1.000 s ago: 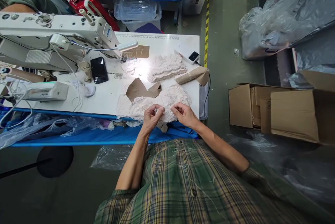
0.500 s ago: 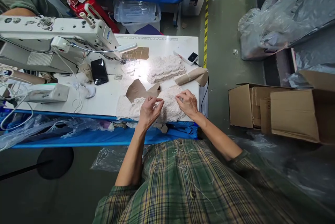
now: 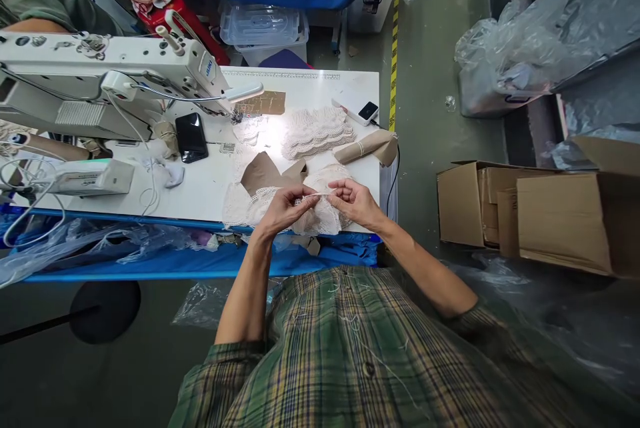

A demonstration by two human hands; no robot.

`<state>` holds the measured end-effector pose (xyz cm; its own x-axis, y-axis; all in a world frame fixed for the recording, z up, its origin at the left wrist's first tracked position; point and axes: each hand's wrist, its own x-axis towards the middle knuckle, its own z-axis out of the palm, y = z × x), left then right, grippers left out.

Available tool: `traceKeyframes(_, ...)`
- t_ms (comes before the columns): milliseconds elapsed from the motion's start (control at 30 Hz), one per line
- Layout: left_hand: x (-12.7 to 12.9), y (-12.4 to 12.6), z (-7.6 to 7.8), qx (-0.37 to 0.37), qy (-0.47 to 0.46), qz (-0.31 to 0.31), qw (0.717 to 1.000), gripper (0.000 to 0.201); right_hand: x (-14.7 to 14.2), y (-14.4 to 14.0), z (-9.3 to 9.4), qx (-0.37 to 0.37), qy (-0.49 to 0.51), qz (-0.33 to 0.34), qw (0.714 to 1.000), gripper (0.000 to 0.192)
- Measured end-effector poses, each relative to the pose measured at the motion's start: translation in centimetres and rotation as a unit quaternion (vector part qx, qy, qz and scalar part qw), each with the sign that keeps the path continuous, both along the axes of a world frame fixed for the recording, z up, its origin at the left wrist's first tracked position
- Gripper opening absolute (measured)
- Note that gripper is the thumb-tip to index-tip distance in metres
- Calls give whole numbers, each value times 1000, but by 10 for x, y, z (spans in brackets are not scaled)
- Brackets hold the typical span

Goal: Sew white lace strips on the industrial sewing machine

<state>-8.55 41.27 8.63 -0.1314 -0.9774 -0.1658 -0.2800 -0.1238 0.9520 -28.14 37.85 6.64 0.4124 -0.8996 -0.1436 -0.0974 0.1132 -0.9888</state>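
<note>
Head view: your white desk [image 3: 200, 196], a sewing machine [image 3: 127, 63] at its left.
Pale lace [image 3: 325, 216] lies bunched along the near edge, a lace stack [image 3: 317, 133] just beyond; your left hand [image 3: 283, 210] and right hand [image 3: 359, 205], near each other, each have the grip clamped on the pale lace's thin edge.

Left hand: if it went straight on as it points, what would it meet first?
Probably the right hand, facing the left hand across the pale fabric both seem to pinch; depth is unclear.
</note>
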Motion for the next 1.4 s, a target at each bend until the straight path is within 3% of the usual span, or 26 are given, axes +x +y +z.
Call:
traceKeyframes(67, 1, 3, 1, 16, 30, 23, 999, 35, 0, -2, 4, 75, -47, -8, 996, 42)
traceKeyframes(367, -3, 10, 5, 25, 79, 82, 993, 34, 5, 2, 24, 80, -58, -45, 994, 41)
traceKeyframes(633, -15, 16, -4, 24, 96, 141, 985, 32, 6, 10, 16, 61, -48, -109, 991, 25)
traceKeyframes(933, -15, 18, -14, 43, 97, 139, 985, 31, 8, 12, 9, 64, -32, -108, 992, 23)
traceKeyframes(1067, -18, 19, -14, 59, 100, 114, 987, 35, 2, 13, 8, 80, -39, -56, 994, 29)
traceKeyframes(1233, -14, 33, -4, 68, 79, 56, 993, 35, -14, 16, 5, 179, -44, 116, 976, 46)
traceKeyframes(1333, -6, 51, -3, 48, -4, 40, 998, 48, -22, 17, 3, 187, -44, 129, 973, 40)
traceKeyframes(1400, 1, 64, -5, 49, -56, 22, 997, 44, -22, 17, 4, 185, -51, 132, 972, 38)
